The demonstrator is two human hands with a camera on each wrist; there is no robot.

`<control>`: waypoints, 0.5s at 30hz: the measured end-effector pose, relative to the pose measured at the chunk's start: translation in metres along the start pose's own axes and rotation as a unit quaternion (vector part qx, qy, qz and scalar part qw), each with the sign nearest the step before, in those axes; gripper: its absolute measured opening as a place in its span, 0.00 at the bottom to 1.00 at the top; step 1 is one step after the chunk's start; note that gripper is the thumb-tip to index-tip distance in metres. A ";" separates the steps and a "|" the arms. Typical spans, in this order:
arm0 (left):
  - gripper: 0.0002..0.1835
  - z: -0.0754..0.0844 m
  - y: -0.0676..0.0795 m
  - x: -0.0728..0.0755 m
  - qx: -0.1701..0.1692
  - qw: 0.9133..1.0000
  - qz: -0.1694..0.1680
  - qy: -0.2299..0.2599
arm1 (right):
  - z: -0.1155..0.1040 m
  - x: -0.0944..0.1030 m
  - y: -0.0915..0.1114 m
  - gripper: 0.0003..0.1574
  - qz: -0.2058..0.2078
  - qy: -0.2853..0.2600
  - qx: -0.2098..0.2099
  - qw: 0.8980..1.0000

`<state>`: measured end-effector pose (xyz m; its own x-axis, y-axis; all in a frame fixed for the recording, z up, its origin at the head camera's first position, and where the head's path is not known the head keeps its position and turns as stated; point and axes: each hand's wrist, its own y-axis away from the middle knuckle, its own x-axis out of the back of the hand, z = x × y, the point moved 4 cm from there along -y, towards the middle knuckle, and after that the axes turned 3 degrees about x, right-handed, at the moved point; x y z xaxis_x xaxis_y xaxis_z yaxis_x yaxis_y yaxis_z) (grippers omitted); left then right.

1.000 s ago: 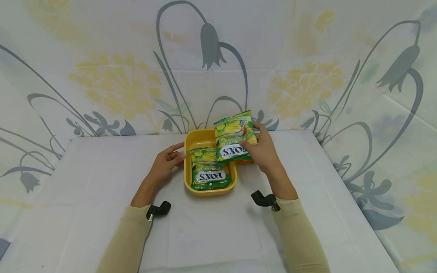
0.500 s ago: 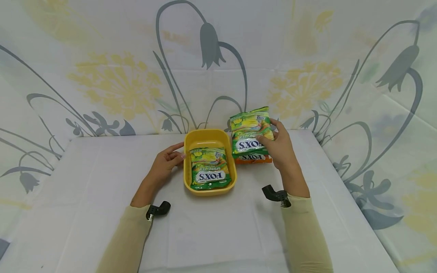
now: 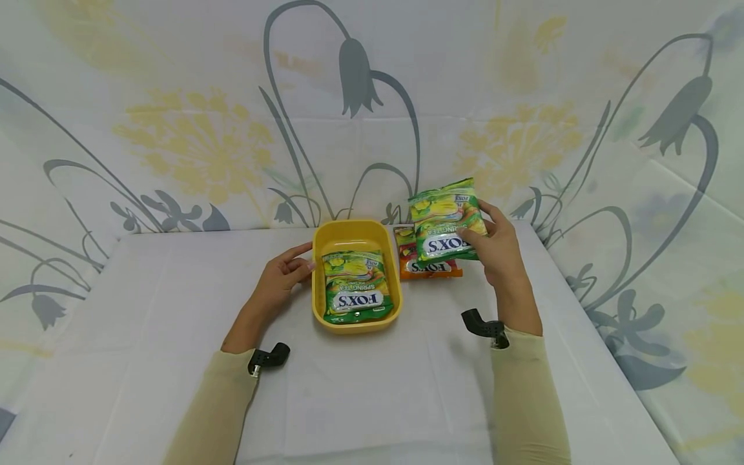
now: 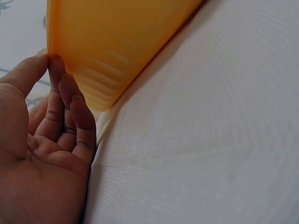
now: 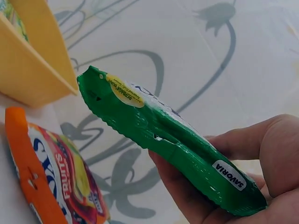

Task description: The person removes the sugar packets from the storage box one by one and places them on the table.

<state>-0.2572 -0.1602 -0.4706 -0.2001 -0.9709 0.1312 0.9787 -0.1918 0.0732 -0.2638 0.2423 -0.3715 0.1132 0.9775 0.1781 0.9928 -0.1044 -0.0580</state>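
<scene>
My right hand [image 3: 501, 248] grips a green FOX'S Spring Tea candy bag [image 3: 446, 223] by its right side, thumb on the printed front. The bag is held up above an orange-and-red FOX'S Fruits candy bag [image 3: 433, 268], partly hiding it; a gap between the two shows in the right wrist view. Just left of them stands a yellow plastic tub [image 3: 357, 329]. Inside it lies a second green FOX'S bag [image 3: 357, 284]. My left hand [image 3: 281, 278] pinches the tub's left rim between thumb and forefinger, and its other fingers curl beside the wall [image 4: 103, 70].
A white cloth [image 3: 360, 400] covers the table. Behind it and at both sides hangs a flower-printed fabric [image 3: 372, 148]. A black wrist camera [image 3: 270, 357] is strapped to each forearm.
My right hand has carried the green bag rightward, from over the tub to over the orange bag, which now shows more. The left hand and the tub have stayed put.
</scene>
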 end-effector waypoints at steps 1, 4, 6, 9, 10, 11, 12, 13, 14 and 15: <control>0.29 0.003 0.002 -0.001 0.000 1.000 -0.001 -0.001 | 0.001 0.003 -0.001 0.45 0.004 -0.001 -0.002 1.000; 0.29 0.012 0.008 -0.002 -0.005 1.000 -0.003 -0.001 | 0.006 0.010 -0.002 0.45 0.016 -0.008 -0.013 1.000; 0.29 0.014 0.008 -0.003 -0.007 1.000 -0.004 0.000 | 0.008 0.015 -0.003 0.45 0.023 -0.013 -0.021 0.999; 0.29 0.014 0.009 -0.003 -0.006 1.000 -0.003 0.002 | 0.012 0.022 -0.004 0.45 0.032 -0.018 -0.030 0.999; 0.29 0.014 0.008 -0.003 -0.004 1.000 -0.002 0.003 | 0.013 0.024 -0.005 0.44 0.035 -0.019 -0.031 0.999; 0.29 0.014 0.008 -0.002 -0.002 1.000 -0.002 0.004 | 0.014 0.026 -0.005 0.44 0.038 -0.019 -0.032 0.999; 0.29 0.013 0.008 -0.002 -0.001 1.000 -0.001 0.005 | 0.016 0.028 -0.006 0.44 0.041 -0.016 -0.032 0.999; 0.29 0.013 0.008 -0.002 0.000 1.000 -0.001 0.006 | 0.018 0.030 -0.006 0.43 0.045 -0.017 -0.031 0.998; 0.29 0.013 0.008 -0.002 0.000 1.000 -0.001 0.007 | 0.020 0.032 -0.006 0.43 0.047 -0.022 -0.030 0.998; 0.29 0.012 0.008 -0.002 0.001 1.000 -0.001 0.007 | 0.022 0.034 -0.007 0.42 0.051 -0.024 -0.029 0.998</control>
<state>-0.2499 -0.1577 -0.4582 -0.2020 -0.9722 0.1181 0.9781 -0.1940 0.0754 -0.2672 0.2806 -0.3862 0.2123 0.9690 0.1265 0.9772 -0.2119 -0.0164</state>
